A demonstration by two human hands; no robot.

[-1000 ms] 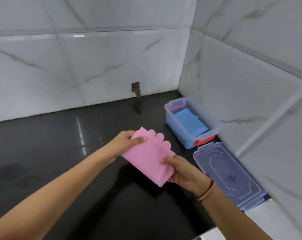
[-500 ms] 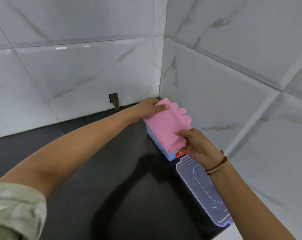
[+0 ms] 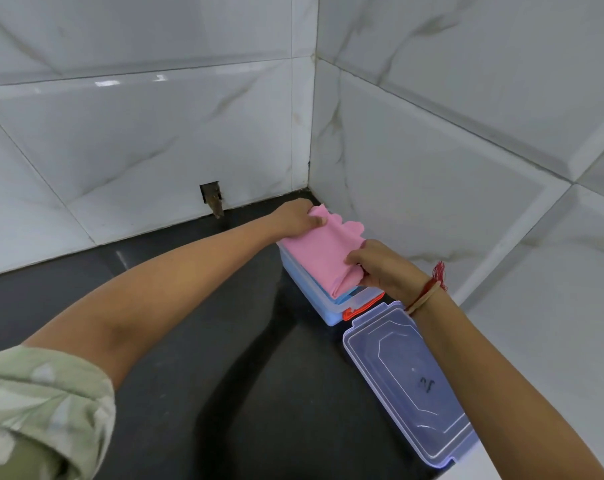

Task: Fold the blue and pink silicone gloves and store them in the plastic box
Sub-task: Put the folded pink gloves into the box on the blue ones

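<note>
The folded pink glove [image 3: 323,251] lies across the top of the clear plastic box [image 3: 323,308], which stands in the corner of the black counter. My left hand [image 3: 295,216] pinches the glove's far end by its scalloped fingers. My right hand [image 3: 385,266] grips the near folded end, above the box's orange latch [image 3: 361,308]. A sliver of the blue glove [image 3: 347,296] shows inside the box under the pink one; the rest of it is hidden.
The box's clear lid [image 3: 408,379] lies flat on the black counter [image 3: 207,375] just in front of the box, by the right wall. White marble tiles close off the back and right. A small hole [image 3: 211,194] sits in the back wall.
Both hands carried the pink glove from mid-counter over to the box and lowered it onto the opening. The view has turned toward the corner.
</note>
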